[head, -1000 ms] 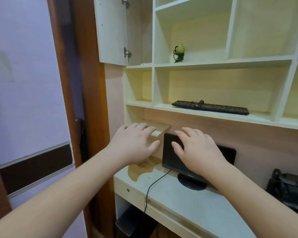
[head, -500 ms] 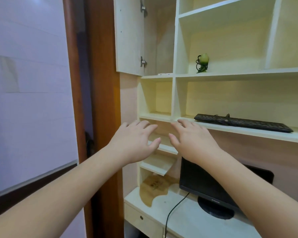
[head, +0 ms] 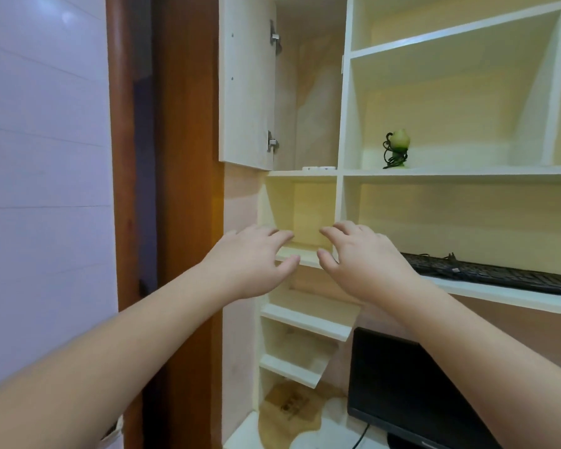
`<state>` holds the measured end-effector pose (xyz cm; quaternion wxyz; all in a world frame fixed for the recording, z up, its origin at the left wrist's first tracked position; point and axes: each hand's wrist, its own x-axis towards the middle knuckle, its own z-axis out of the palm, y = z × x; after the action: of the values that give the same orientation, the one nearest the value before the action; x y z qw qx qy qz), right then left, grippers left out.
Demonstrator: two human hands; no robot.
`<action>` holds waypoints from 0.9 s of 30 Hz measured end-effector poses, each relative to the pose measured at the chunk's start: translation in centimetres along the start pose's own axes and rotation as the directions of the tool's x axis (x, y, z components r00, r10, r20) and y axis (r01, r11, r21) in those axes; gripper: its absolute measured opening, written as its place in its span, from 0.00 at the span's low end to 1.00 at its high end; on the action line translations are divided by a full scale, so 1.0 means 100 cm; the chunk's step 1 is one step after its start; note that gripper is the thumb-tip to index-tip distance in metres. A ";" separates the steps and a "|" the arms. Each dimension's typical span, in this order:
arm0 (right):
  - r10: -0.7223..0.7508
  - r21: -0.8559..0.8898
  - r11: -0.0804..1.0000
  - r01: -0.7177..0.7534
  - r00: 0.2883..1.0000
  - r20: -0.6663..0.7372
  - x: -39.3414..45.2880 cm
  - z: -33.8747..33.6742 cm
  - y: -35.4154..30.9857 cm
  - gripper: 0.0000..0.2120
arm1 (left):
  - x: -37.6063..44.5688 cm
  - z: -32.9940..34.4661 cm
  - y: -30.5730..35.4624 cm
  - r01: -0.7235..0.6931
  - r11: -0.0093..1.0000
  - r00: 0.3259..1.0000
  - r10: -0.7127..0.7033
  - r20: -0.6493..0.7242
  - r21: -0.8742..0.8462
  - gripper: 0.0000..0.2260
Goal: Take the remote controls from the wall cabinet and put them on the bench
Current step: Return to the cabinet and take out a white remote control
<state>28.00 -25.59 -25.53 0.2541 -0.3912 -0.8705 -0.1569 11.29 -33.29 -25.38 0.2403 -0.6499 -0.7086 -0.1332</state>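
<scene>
The wall cabinet (head: 308, 92) stands with its white door (head: 246, 82) swung open to the left. On its floor, just inside the front edge, lie white remote controls (head: 318, 168), only their front ends showing. My left hand (head: 253, 257) and my right hand (head: 366, 257) are both raised side by side in front of the small cubby below the cabinet, fingers spread and empty. Both hands are well below the remotes. The bench (head: 250, 432) shows only as a white corner at the bottom.
A green ornament (head: 397, 150) with a black cord sits on the shelf right of the cabinet. A black keyboard (head: 499, 275) lies on the lower shelf. A black monitor (head: 408, 390) stands on the bench. A brown door frame (head: 188, 189) runs along the left.
The view has tilted up and moved closer to the shelves. Both hands have risen from the monitor's height to the cubby under the open cabinet, still empty.
</scene>
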 end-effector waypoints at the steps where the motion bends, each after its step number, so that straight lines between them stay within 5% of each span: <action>1: 0.000 0.001 1.000 0.000 1.000 0.000 0.008 0.002 0.003 0.24 | 0.010 0.000 -0.001 -0.005 1.000 1.000 0.005 0.000 -0.003 0.27; 27: -0.066 -0.001 0.998 0.066 0.983 -0.174 0.193 0.050 0.090 0.25 | 0.230 0.048 -0.051 -0.078 0.990 0.962 0.105 -0.250 0.116 0.24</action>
<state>22.36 -5.85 -18.04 0.3247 -0.3463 -0.8578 -0.1968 4.52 -11.79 -17.01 0.3695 -0.6457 -0.6470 -0.1671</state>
